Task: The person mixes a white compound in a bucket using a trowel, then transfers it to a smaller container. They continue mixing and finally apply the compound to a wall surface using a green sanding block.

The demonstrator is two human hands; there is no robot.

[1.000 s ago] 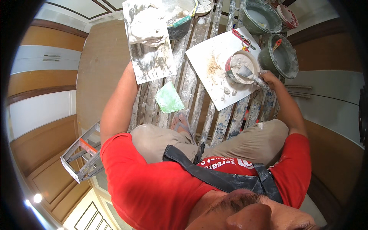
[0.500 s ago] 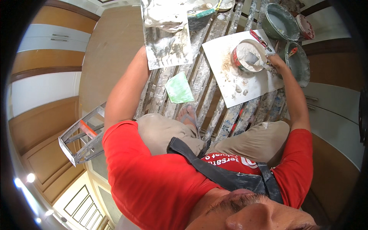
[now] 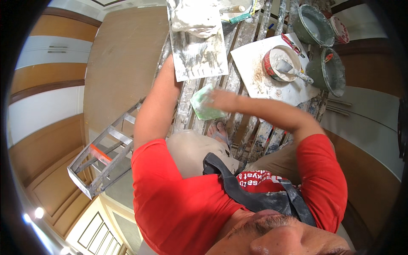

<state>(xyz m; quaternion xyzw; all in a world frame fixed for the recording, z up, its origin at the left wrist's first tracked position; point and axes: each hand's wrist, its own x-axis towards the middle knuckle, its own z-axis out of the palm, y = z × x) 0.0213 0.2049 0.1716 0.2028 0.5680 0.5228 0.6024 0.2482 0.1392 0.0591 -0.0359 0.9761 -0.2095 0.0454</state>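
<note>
My left forearm [image 3: 158,100] reaches up to a flat smeared board [image 3: 199,57] with a heap of white paste [image 3: 196,19] on it. The board hides my left hand, so its grip does not show. My right hand [image 3: 223,100] is at a pale green square pad [image 3: 208,111] on the slatted planks, overlapping its right side. Motion smears its fingers, and I cannot tell whether they grip the pad. A putty knife [image 3: 293,71] rests in a red-and-white tub [image 3: 270,68] of white paste, away from both hands.
Beneath the tub lies a white panel [image 3: 250,57] with a red-handled tool [image 3: 291,43]. Green buckets [image 3: 312,25] stand at the far right. A green-handled tool [image 3: 240,18] lies beyond the board. The planks [image 3: 185,100] have gaps. A metal stepladder [image 3: 106,159] stands left.
My right hand has let go of the putty knife and swung left to the green pad. The knife now leans in the tub. The whole view has shifted slightly.
</note>
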